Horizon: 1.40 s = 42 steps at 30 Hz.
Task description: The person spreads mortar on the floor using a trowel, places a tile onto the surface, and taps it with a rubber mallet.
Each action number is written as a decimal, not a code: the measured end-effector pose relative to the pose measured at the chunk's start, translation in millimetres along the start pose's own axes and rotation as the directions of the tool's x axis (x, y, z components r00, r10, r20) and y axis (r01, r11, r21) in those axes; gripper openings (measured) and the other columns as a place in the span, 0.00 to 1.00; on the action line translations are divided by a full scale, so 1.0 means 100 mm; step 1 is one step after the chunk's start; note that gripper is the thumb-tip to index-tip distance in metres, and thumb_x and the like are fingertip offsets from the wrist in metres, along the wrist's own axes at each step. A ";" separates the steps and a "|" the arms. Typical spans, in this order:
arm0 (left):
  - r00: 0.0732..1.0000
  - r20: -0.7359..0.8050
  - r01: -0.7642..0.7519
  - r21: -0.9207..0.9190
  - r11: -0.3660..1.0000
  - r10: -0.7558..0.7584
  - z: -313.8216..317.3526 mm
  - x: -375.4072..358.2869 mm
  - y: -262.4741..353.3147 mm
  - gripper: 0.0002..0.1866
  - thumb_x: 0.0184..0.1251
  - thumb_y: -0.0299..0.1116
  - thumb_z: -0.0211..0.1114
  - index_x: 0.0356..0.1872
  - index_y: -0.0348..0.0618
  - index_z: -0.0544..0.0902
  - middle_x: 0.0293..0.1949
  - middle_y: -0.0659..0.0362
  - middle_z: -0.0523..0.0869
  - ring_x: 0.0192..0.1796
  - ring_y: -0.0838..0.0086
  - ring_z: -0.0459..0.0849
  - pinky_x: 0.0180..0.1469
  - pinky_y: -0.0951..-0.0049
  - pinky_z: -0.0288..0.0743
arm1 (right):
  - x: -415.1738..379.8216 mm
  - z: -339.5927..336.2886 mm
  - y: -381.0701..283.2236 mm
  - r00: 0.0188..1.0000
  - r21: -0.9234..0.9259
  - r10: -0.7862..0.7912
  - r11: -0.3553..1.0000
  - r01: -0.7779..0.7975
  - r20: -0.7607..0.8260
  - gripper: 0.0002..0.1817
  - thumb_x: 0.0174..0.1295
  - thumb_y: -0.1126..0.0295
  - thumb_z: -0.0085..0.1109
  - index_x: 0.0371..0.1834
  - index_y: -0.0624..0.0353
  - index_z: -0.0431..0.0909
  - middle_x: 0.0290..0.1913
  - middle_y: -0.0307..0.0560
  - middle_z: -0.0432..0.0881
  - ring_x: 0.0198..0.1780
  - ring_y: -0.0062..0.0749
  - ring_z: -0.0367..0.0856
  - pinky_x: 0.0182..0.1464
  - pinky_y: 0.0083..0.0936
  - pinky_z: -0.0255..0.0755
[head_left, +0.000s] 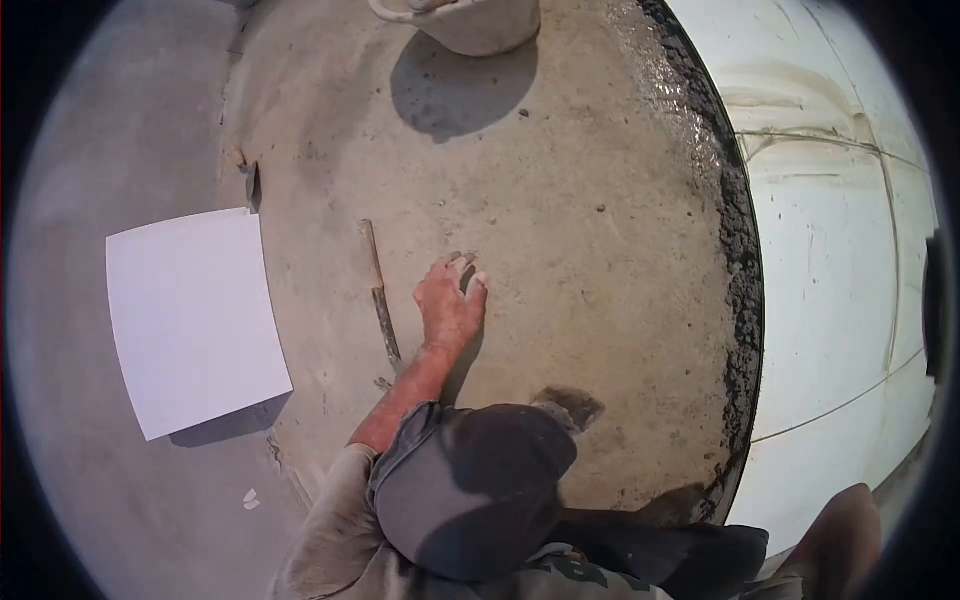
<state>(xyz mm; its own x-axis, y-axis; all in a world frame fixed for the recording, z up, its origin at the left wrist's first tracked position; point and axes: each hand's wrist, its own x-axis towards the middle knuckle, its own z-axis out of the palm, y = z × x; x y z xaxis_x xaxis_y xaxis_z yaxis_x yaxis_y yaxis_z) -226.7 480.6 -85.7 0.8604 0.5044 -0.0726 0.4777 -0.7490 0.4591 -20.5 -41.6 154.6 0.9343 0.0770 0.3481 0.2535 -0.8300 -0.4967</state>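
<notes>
My left hand (452,305) is low over the rough grey-brown floor (600,290), palm down. Its fingers are bent, with the thumb apart from them and a dark gap between. No held thing shows in it. To its left lies a tool with a brown wooden handle (371,252) and a dark narrow shaft; the far end is partly behind my forearm. A dark cap (470,490) fills the lower middle and hides the floor under it. Beside the cap is a greyish piece (570,408) that I cannot make out. My right hand does not show.
A pale bucket (490,25) stands at the top. A blank white rectangle (200,325) is at the left, above its shadow. Along the right, a dark crumbly edge (742,270) borders pale, stained panels (820,220). Small white scraps (250,498) lie at lower left.
</notes>
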 end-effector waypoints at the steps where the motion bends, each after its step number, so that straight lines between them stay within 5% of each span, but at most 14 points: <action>1: 1.000 -0.020 0.004 0.010 1.000 -0.004 0.00 -0.01 0.00 0.21 0.62 0.41 0.64 0.55 0.46 0.81 0.57 0.49 0.78 0.62 0.57 0.75 0.64 0.56 0.59 | 0.01 0.03 0.02 1.000 -0.001 0.000 1.000 0.000 0.010 0.19 0.63 0.71 0.54 0.56 0.66 0.74 0.44 0.56 0.82 0.43 0.36 0.80 0.46 0.31 0.74; 8: 0.989 -0.031 0.142 -0.070 0.987 -0.144 -0.09 -0.03 -0.18 0.21 0.61 0.41 0.66 0.55 0.46 0.81 0.59 0.49 0.77 0.62 0.57 0.75 0.65 0.57 0.63 | 0.20 0.14 0.10 0.997 -0.023 -0.005 1.000 0.007 0.073 0.18 0.64 0.69 0.54 0.55 0.65 0.75 0.44 0.56 0.82 0.43 0.38 0.80 0.46 0.32 0.74; 10: 0.976 -0.087 0.205 0.093 0.974 -0.197 -0.19 -0.07 -0.29 0.21 0.62 0.40 0.66 0.55 0.45 0.81 0.60 0.48 0.76 0.62 0.56 0.75 0.65 0.59 0.66 | 0.28 0.18 0.08 0.995 -0.039 -0.022 0.999 0.026 0.094 0.18 0.64 0.68 0.54 0.55 0.65 0.75 0.44 0.56 0.82 0.43 0.38 0.80 0.46 0.33 0.74; 13: 0.959 -0.207 0.211 0.064 0.975 -0.193 -0.60 -0.31 -0.46 0.21 0.64 0.41 0.65 0.56 0.44 0.80 0.61 0.47 0.75 0.64 0.55 0.73 0.65 0.60 0.68 | 0.46 0.31 0.10 0.987 -0.042 -0.047 0.998 0.054 0.154 0.18 0.64 0.67 0.54 0.54 0.65 0.75 0.44 0.56 0.82 0.43 0.39 0.81 0.46 0.33 0.74; 17: 0.892 -0.309 0.396 0.183 0.900 -0.329 -1.24 -0.98 -0.87 0.22 0.66 0.43 0.63 0.57 0.44 0.80 0.62 0.47 0.75 0.65 0.54 0.72 0.67 0.59 0.65 | 0.78 0.50 0.08 0.969 -0.054 -0.112 0.991 0.126 0.220 0.17 0.65 0.66 0.54 0.53 0.64 0.75 0.43 0.56 0.82 0.43 0.40 0.81 0.46 0.34 0.74; 23: 0.558 -0.441 0.775 -0.024 0.631 -0.703 -1.57 -2.49 -0.99 0.23 0.68 0.47 0.62 0.58 0.45 0.79 0.65 0.49 0.72 0.68 0.56 0.70 0.69 0.59 0.64 | 1.22 0.97 -0.10 0.907 -0.029 -0.263 0.957 0.288 0.329 0.17 0.65 0.64 0.54 0.52 0.63 0.75 0.43 0.57 0.82 0.43 0.42 0.81 0.46 0.35 0.74; 28: 0.364 -0.457 0.905 -0.031 0.424 -0.811 -1.18 -3.94 -0.90 0.22 0.67 0.46 0.62 0.58 0.44 0.80 0.65 0.47 0.72 0.68 0.57 0.70 0.68 0.61 0.65 | 1.44 1.42 -0.46 0.827 -0.004 -0.381 0.908 0.420 0.413 0.17 0.66 0.62 0.54 0.52 0.63 0.76 0.43 0.57 0.82 0.44 0.44 0.81 0.46 0.36 0.74; 30: 0.177 -0.391 0.948 -0.178 0.263 -0.903 -1.00 -4.26 -0.81 0.22 0.67 0.44 0.63 0.56 0.42 0.81 0.59 0.46 0.77 0.62 0.58 0.76 0.62 0.61 0.70 | 1.52 1.54 -0.52 0.799 0.018 -0.418 0.890 0.456 0.432 0.17 0.66 0.62 0.54 0.51 0.62 0.76 0.43 0.57 0.82 0.44 0.44 0.81 0.46 0.36 0.74; 31: 0.160 -0.390 0.929 -0.252 0.272 -0.907 -0.90 -4.35 -0.78 0.23 0.66 0.47 0.62 0.52 0.38 0.83 0.47 0.46 0.85 0.52 0.57 0.82 0.55 0.62 0.74 | 1.56 1.56 -0.56 0.795 0.022 -0.425 0.887 0.462 0.433 0.17 0.66 0.61 0.54 0.51 0.62 0.76 0.43 0.57 0.82 0.44 0.44 0.81 0.46 0.37 0.74; 33: 0.010 -0.113 0.932 -0.359 0.050 -0.994 -0.46 -4.77 -1.09 0.30 0.67 0.57 0.60 0.50 0.37 0.83 0.37 0.51 0.86 0.39 0.65 0.83 0.44 0.65 0.75 | 1.52 1.65 -0.66 0.772 0.042 -0.453 0.872 0.487 0.446 0.17 0.66 0.61 0.54 0.51 0.62 0.76 0.43 0.57 0.82 0.44 0.45 0.81 0.46 0.37 0.74; 34: 0.003 -0.111 0.931 -0.362 0.044 -0.994 -0.40 -4.76 -1.07 0.30 0.67 0.57 0.60 0.50 0.37 0.83 0.37 0.51 0.86 0.39 0.65 0.83 0.44 0.65 0.75 | 1.59 1.66 -0.61 0.772 0.044 -0.452 0.873 0.486 0.448 0.17 0.66 0.61 0.54 0.51 0.62 0.76 0.43 0.57 0.82 0.44 0.45 0.81 0.46 0.37 0.74; 36: -0.132 0.196 0.687 -0.688 -0.232 -0.972 -0.30 -4.50 -0.98 0.29 0.67 0.59 0.58 0.44 0.38 0.84 0.30 0.57 0.85 0.29 0.72 0.81 0.32 0.69 0.71 | 1.51 1.70 -0.71 0.758 0.062 -0.473 0.863 0.502 0.450 0.17 0.67 0.60 0.54 0.50 0.62 0.76 0.43 0.57 0.82 0.44 0.46 0.81 0.46 0.38 0.74; 40: -0.106 0.246 0.598 -0.759 -0.259 -0.963 -0.28 -4.17 -1.22 0.27 0.67 0.59 0.57 0.38 0.40 0.83 0.29 0.59 0.85 0.24 0.75 0.78 0.25 0.71 0.66 | 1.50 1.70 -0.69 0.755 0.086 -0.496 0.854 0.513 0.429 0.17 0.67 0.59 0.54 0.49 0.61 0.76 0.43 0.58 0.82 0.44 0.47 0.81 0.46 0.38 0.74; 42: -0.018 0.404 0.532 -0.770 -0.351 -0.914 -0.16 -4.12 -1.50 0.24 0.68 0.56 0.56 0.34 0.42 0.81 0.26 0.60 0.83 0.22 0.74 0.76 0.24 0.70 0.65 | 1.44 1.69 -0.73 0.755 0.112 -0.511 0.850 0.514 0.411 0.17 0.67 0.58 0.54 0.49 0.61 0.76 0.42 0.58 0.82 0.44 0.48 0.81 0.46 0.39 0.74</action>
<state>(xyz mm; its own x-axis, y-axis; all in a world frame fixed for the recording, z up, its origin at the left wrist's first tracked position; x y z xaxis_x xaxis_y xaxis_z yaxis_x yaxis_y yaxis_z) -655.7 392.1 -110.0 -0.3805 0.5021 -0.7766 0.1537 0.8624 0.4823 138.3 122.9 106.9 0.6790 0.7091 0.1902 0.7241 -0.6041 -0.3328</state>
